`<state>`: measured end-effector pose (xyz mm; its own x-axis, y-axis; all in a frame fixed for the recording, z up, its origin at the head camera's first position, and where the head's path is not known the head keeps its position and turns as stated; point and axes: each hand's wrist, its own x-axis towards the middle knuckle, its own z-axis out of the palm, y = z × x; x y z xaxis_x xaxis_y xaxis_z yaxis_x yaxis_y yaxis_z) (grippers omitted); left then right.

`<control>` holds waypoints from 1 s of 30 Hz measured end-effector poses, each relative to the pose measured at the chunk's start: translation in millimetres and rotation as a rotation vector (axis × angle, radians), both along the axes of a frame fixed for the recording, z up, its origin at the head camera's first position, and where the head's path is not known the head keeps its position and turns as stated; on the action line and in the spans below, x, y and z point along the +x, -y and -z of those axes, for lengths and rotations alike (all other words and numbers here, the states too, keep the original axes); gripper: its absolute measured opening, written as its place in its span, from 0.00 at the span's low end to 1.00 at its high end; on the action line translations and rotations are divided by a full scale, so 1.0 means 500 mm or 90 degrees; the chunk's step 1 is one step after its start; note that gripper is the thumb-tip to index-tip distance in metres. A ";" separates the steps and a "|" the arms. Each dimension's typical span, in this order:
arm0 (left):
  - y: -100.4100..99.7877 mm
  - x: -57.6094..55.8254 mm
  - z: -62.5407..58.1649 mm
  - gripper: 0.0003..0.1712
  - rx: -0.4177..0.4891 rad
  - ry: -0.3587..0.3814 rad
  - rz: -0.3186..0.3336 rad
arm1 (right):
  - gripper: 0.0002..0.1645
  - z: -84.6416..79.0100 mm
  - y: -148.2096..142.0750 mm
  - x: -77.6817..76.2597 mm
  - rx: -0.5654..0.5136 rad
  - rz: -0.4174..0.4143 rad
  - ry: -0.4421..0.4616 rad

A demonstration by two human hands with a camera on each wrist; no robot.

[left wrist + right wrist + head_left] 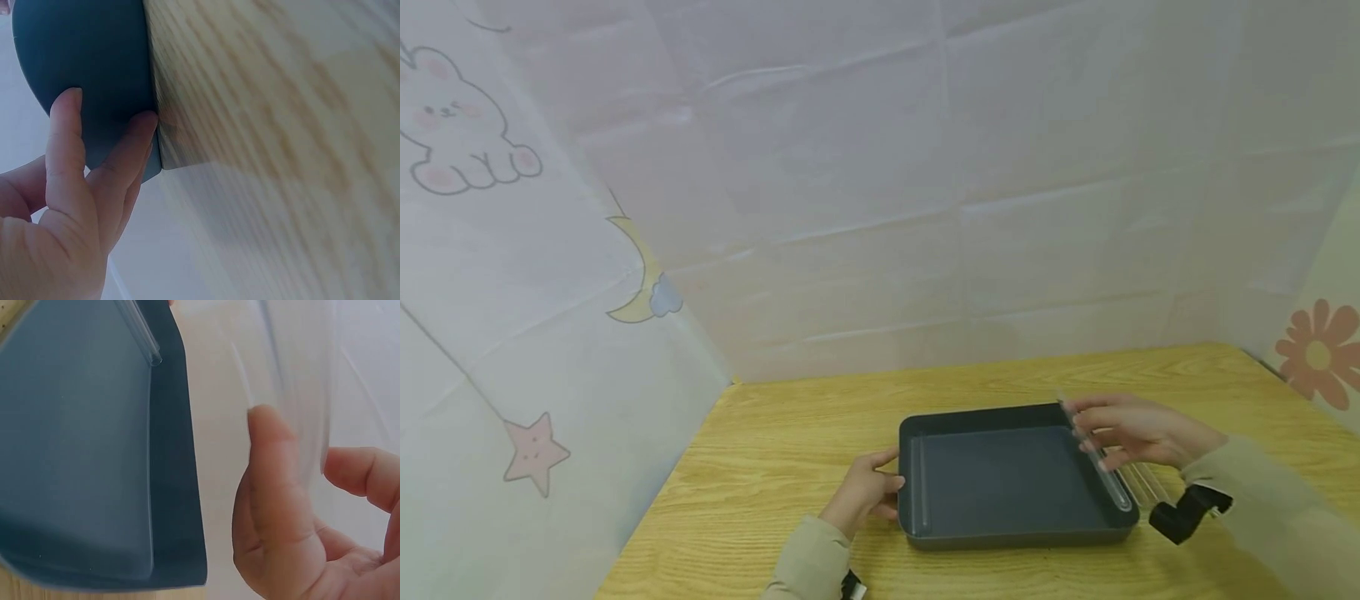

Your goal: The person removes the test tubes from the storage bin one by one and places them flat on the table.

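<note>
A dark blue-grey rectangular tray (1000,479) lies on the table. My left hand (867,490) touches the outside of its left wall, with fairly straight fingers against the tray's side (106,56) in the left wrist view. Over the tray's right edge, my right hand (1138,429) pinches a clear tube (1105,471) between thumb and fingers, and the tube slants. That held tube (306,375) looks blurred in the right wrist view. Another clear tube (923,483) lies inside the tray along its left wall, and its end (144,337) shows in the right wrist view.
More clear tubes (1142,483) lie on the wood-grain table (775,467) just right of the tray, partly behind the right wrist and its black strap (1187,510). Pale printed sheets (850,208) form walls behind and at the left.
</note>
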<state>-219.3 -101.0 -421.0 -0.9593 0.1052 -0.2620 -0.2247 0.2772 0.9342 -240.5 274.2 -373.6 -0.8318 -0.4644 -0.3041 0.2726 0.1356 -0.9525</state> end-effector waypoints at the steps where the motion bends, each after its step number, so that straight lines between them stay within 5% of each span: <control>1: 0.000 0.000 -0.001 0.30 0.002 0.000 0.001 | 0.39 0.001 -0.004 0.000 -0.004 -0.003 0.001; 14: 0.002 0.002 0.000 0.30 0.007 0.000 0.004 | 0.35 0.007 -0.043 0.010 -0.008 0.015 0.008; 22: 0.003 0.003 0.000 0.30 0.010 -0.007 -0.001 | 0.23 0.011 -0.070 0.014 -0.022 0.005 0.001; 30: 0.003 0.005 0.000 0.30 0.018 -0.008 0.004 | 0.33 0.014 -0.084 0.017 0.002 0.012 -0.007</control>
<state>-216.8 -102.5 -421.0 -0.9617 0.1187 -0.2472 -0.2116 0.2522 0.9443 -231.8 316.0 -380.7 -0.8440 -0.4473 -0.2958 0.2642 0.1331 -0.9552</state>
